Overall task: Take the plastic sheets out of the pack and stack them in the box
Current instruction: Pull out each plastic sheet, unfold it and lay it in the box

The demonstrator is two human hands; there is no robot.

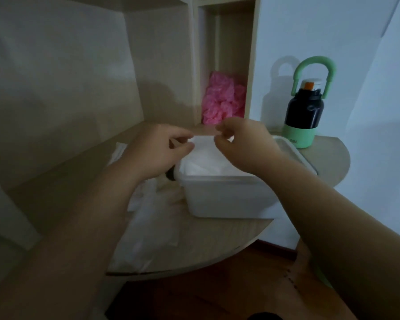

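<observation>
Pinching left hand (164, 151): gripped one end of a thin plastic sheet (203, 140) between thumb and forefinger, with the other fingers curled under.
Right hand (243, 144): pinched the other end the same way, thumb against fingertips; likely kept apart from the left to pull the limp sheet taut and flat.
Plastic sheet: hung between the two hands over the far side of the box; too faint and blurred to make out its full outline.
Box (229, 197): stood open on the table (217, 241), right under the hands, probably so that each sheet could drop straight in.
Stacked sheets (208, 162): lay white and slightly rumpled inside the box, short of the rim.
Pack (148, 229): lay slack on the table just left of the box, within easy reach for the next sheet; contents not readable.
Lid (296, 153): rested behind the box on the right, out of the way.
Water bottle (303, 112): stood upright beyond the lid, clear of the work.
Pink crumpled plastic (222, 98): sat bunched in the shelf compartment behind.
</observation>
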